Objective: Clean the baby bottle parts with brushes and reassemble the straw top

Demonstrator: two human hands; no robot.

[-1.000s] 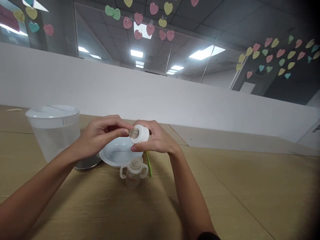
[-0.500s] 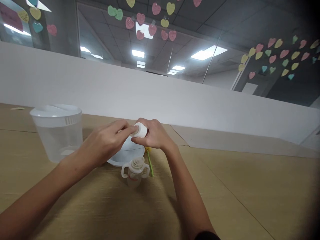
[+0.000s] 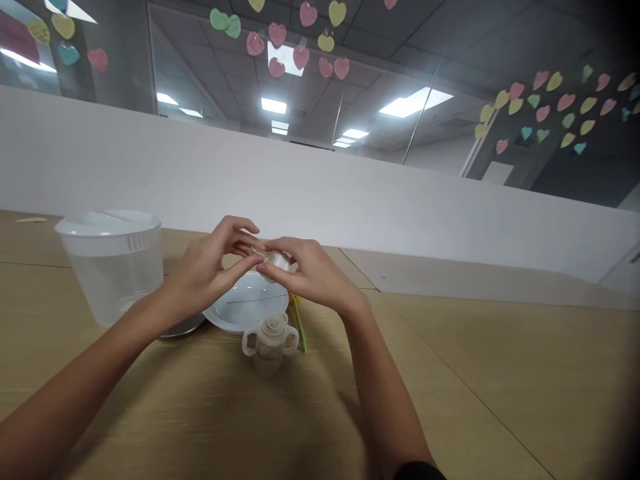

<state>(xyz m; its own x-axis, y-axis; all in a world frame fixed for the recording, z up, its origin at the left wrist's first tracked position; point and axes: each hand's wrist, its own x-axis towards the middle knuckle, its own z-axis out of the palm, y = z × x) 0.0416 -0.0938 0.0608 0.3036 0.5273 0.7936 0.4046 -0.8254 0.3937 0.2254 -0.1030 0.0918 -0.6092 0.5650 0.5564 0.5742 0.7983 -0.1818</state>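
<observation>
Above the white plate [image 3: 239,312], left hand [image 3: 207,267] and right hand [image 3: 313,277] pinch a small white fitting [image 3: 276,260] between closed fingertips; even pressure seems best.

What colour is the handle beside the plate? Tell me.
The handle is green, yellow-topped; head view.

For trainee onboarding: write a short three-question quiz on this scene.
1. Multiple choice: what do the left hand and right hand hold between them? A) a white cap with a clear end B) a fork C) a sponge
2. True or false: the two-handled bottle stands on the plate.
3. Fill in the blank: in the head view, the jug stands to the ____ of the plate.

Key: 1 A; 2 false, it stands on the table in front of the plate; 3 left.
</observation>
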